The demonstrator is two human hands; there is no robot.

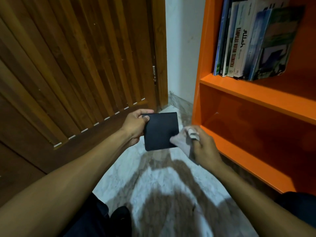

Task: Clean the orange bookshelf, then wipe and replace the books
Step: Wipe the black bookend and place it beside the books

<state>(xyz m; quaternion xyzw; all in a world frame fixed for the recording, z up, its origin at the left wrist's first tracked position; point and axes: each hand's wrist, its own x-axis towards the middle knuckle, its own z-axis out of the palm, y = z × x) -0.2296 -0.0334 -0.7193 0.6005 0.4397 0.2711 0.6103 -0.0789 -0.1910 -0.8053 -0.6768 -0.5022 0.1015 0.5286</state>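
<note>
My left hand [136, 126] grips a small dark book [159, 130] by its left edge, thumb on the cover, in front of me above the floor. My right hand [204, 146] holds a pale cloth [181, 141] bunched in its fingers, and the cloth presses on the book's right side. The orange bookshelf [248, 90] stands to the right. Several books [253, 41] stand upright on its upper shelf, the outermost leaning. The lower shelf holds nothing in the part I see.
A brown slatted wooden door [77, 65] fills the left side. A white wall corner [183, 48] lies between door and shelf. The floor [153, 185] is pale marble. My dark trouser legs [102, 219] show at the bottom.
</note>
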